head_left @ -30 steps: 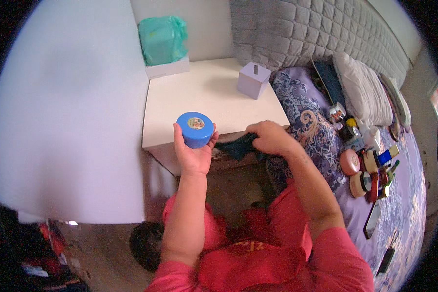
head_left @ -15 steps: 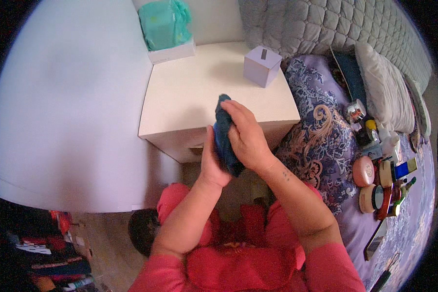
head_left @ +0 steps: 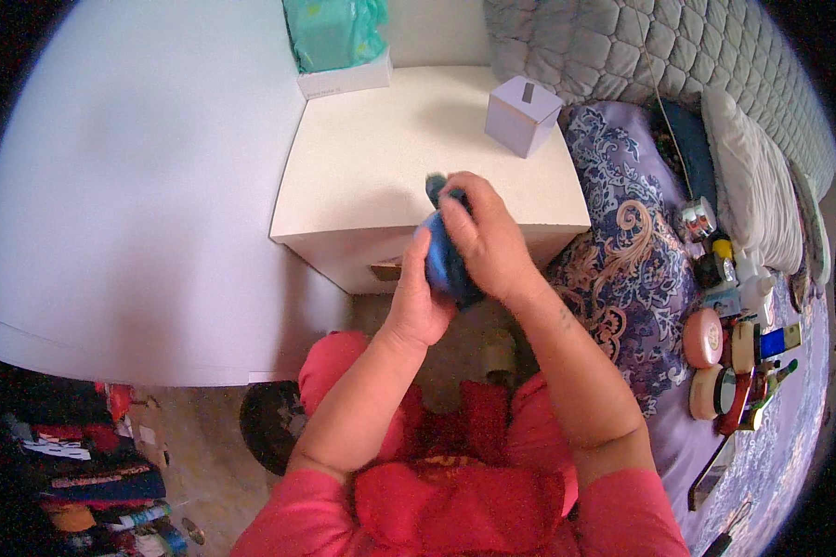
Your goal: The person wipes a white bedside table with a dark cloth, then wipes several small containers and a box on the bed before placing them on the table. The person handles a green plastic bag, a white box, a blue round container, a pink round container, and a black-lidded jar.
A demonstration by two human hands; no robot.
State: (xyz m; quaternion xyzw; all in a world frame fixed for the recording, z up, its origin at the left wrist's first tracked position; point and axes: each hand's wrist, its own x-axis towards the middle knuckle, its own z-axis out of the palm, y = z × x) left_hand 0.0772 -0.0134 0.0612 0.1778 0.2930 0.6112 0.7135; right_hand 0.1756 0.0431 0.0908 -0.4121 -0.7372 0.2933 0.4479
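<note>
In front of the cabinet's near edge, my left hand [head_left: 420,304] is closed around a smooth, rounded blue object [head_left: 433,249] whose kind I cannot make out. My right hand [head_left: 494,239] grips a dark blue cloth [head_left: 464,290] that lies against the object's right side. The cloth's upper end sticks out above my right fingers, and its lower end hangs below both hands. Much of the blue object is hidden by the cloth and the fingers.
A lilac box [head_left: 522,119] with a slot stands on the cream cabinet [head_left: 372,148]. Behind it, a green plastic-wrapped bundle [head_left: 336,35] rests on a white box [head_left: 344,78]. Jars and bottles, among them a pink round container [head_left: 702,338], lie on the patterned bed [head_left: 613,251].
My right hand has curled its fingers and turned, pulling the cloth partly aside. More of the blue object shows now. The view has shifted slightly.
</note>
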